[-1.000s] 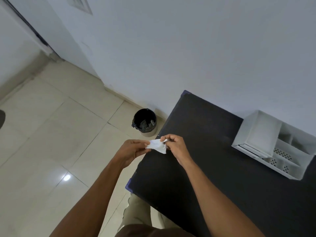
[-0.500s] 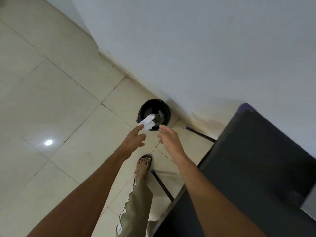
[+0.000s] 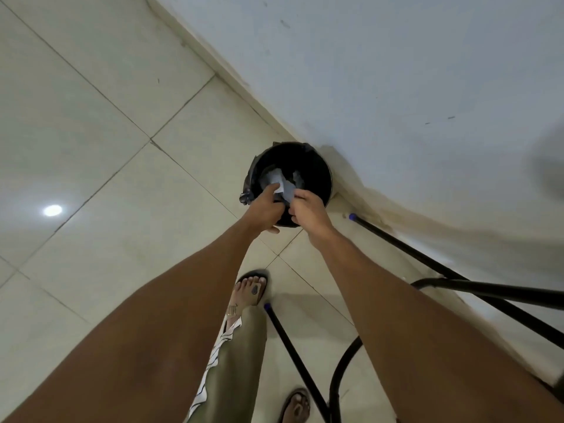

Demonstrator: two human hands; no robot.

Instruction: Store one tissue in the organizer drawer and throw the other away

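Pale floor tiles (image 3: pixel 100 123) meet a white wall (image 3: pixel 381 71), and a black bin (image 3: pixel 311 161) stands on the floor right against it. I have both hands over the bin's mouth. My left hand (image 3: pixel 265 209) and right hand (image 3: pixel 309 210) each pinch the white tissue (image 3: pixel 282 186) with curled fingers, the tissue stretched between them and hanging above the bin's opening. Other crumpled paper lies inside. Black table legs (image 3: pixel 427 264) stand to the right, near my sandalled foot (image 3: pixel 250 290).
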